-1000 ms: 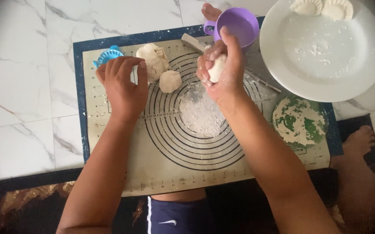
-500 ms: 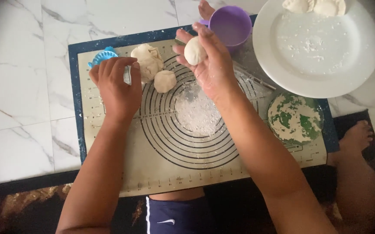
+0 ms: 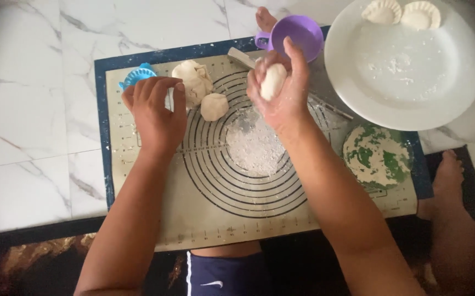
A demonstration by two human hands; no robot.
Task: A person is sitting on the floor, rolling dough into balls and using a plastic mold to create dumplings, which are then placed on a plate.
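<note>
At the bottom of the frame, the person's dark blue shorts [image 3: 224,277] and both forearms enter from below, over the beige silicone pastry mat with black concentric rings and a dark blue border [image 3: 237,219], which lies on the white marble floor [image 3: 29,109]. The floured patch [image 3: 254,148] sits at the centre of the rings, probably to keep dough from sticking there.

In mid-frame the left hand [image 3: 155,112] rests on the mat with fingers curled and holds nothing, its grip loosely apart; it seems to steady the mat. The right hand [image 3: 278,90] is raised above the rings, its grip clamped around a small white ball of dough [image 3: 273,81], which is cupped between thumb and fingers, likely to shape it.

Beside the left hand lie a larger lump of white dough [image 3: 192,79] and a smaller round piece [image 3: 214,106], kept within reach. A blue plastic dumpling mould [image 3: 136,75] is partly hidden behind the left hand. At right, a green dish dusted with flour [image 3: 377,156] sits on the mat's edge.

Farther up, a purple plastic cup [image 3: 302,34] is partly covered by the right hand's fingers. The large white plate [image 3: 407,82] holds two folded dumplings [image 3: 401,12], cut off by the top edge. A bare foot [image 3: 265,19] is only partly seen.
</note>
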